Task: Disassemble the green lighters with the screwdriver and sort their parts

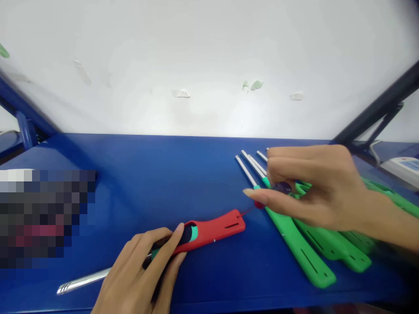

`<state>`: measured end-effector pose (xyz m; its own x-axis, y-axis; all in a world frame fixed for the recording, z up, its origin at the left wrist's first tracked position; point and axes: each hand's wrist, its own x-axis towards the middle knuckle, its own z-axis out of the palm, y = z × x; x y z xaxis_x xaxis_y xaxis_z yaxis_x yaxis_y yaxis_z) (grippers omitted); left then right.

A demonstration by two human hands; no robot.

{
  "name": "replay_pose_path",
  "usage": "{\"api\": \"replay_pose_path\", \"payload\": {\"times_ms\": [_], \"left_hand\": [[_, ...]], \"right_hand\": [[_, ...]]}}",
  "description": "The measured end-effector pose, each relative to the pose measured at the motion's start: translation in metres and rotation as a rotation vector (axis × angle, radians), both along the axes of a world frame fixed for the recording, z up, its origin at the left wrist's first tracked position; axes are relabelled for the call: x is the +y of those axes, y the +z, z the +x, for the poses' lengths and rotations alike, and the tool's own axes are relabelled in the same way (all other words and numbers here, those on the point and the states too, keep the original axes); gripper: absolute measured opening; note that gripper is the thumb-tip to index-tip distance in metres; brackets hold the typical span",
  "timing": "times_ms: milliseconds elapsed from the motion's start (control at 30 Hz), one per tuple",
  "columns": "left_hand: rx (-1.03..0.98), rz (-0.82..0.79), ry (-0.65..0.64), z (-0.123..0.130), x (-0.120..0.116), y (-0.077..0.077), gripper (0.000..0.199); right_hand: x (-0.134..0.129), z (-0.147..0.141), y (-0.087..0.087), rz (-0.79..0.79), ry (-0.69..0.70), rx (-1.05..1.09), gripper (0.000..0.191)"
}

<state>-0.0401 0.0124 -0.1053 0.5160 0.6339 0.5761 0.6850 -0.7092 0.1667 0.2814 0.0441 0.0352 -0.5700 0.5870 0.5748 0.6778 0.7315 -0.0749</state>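
A red long-necked lighter [212,231] lies on the blue table [157,174], its silver tube pointing to the lower left. My left hand [144,266] is wrapped round its neck and front part, with a finger beside the dark and teal trigger area. My right hand [314,187] is closed round a small screwdriver [259,204] with a dark and red handle. The tool's thin shaft reaches to the rear end of the red lighter. Several green lighters [301,248] lie beneath and around my right hand, which partly hides them.
A white wall with torn tape marks stands behind the table. Blue metal struts [26,126] rise at both sides. A pixelated object [42,213] is at the left. At the right edge sits a white device with a display [404,168].
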Motion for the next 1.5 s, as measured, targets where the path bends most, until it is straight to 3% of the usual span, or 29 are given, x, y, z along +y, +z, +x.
{"api": "replay_pose_path", "payload": {"times_ms": [267, 467, 667, 800, 1000, 1100, 1267, 1500], "left_hand": [[0.010, -0.005, 0.009, 0.001, 0.001, 0.002, 0.042], [0.005, -0.020, 0.007, 0.001, 0.001, 0.003, 0.041], [0.012, -0.034, 0.003, 0.000, 0.000, 0.002, 0.045], [0.010, -0.023, 0.002, -0.002, 0.000, 0.002, 0.044], [0.033, -0.027, 0.001, -0.002, 0.000, 0.002, 0.043], [0.026, -0.025, 0.006, -0.002, 0.000, 0.002, 0.044], [0.022, -0.016, 0.004, -0.003, 0.001, 0.001, 0.044], [0.001, -0.026, 0.013, -0.001, -0.001, 0.001, 0.043]], "right_hand": [[0.004, 0.003, -0.005, 0.078, -0.086, -0.032, 0.063], [0.006, 0.007, -0.005, 0.056, -0.072, -0.141, 0.048], [0.007, 0.002, 0.001, -0.418, 0.243, 0.136, 0.013], [0.009, 0.004, 0.000, -0.555, 0.289, 0.292, 0.004], [0.009, 0.016, 0.012, -0.884, 0.319, 0.288, 0.039], [0.009, 0.016, 0.017, -0.832, 0.284, 0.265, 0.032], [0.009, 0.010, 0.016, -0.541, 0.207, 0.167, 0.012], [-0.001, 0.004, 0.008, -0.148, 0.058, -0.001, 0.033]]}}
